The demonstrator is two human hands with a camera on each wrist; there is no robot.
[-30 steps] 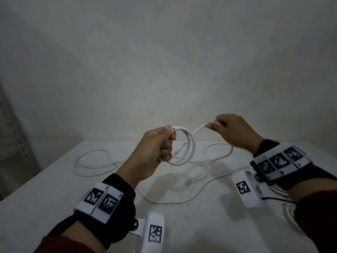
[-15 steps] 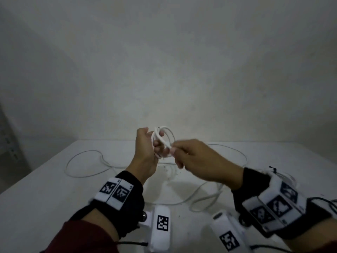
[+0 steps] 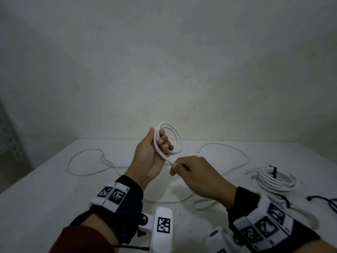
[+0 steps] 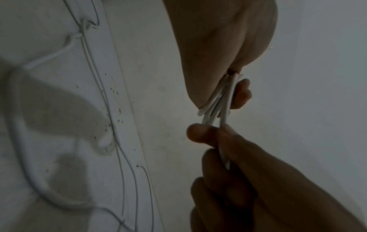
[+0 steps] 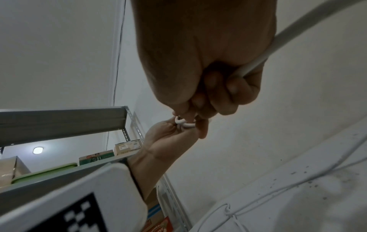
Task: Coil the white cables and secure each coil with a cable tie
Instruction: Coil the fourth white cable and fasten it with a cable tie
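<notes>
Holding a small coil [image 3: 168, 138] of white cable above the middle of the worktop [image 3: 45, 194], my left hand [image 3: 149, 157] is raised with its thumb on the near side of the loops and its fingers [image 3: 163, 141] curled through them, so the turns are gripped where they bunch together; the left wrist view shows the same bundle of strands [image 4: 217, 100] clamped between thumb and fingertips. My right hand [image 3: 197, 174] sits just below and to the right of the coil, fingers curled, pinching the strand that leaves the bottom of the loops; in the right wrist view that strand [image 5: 278, 42] runs out past the palm toward the upper right corner of the picture. The uncoiled remainder of the cable [image 3: 224, 148] trails in wide loops along the far edge of the worktop, with more slack toward the far left corner and a bend lying under my right forearm. Near the right edge lies a finished coil [image 3: 277, 181] bound by a black cable tie [image 3: 273, 171]. Loose black ties [image 3: 322, 199] lie at the right edge, nearer to me than that coil. A metal shelf [image 5: 59, 122] carrying boxes stands beyond the left side of the worktop.
</notes>
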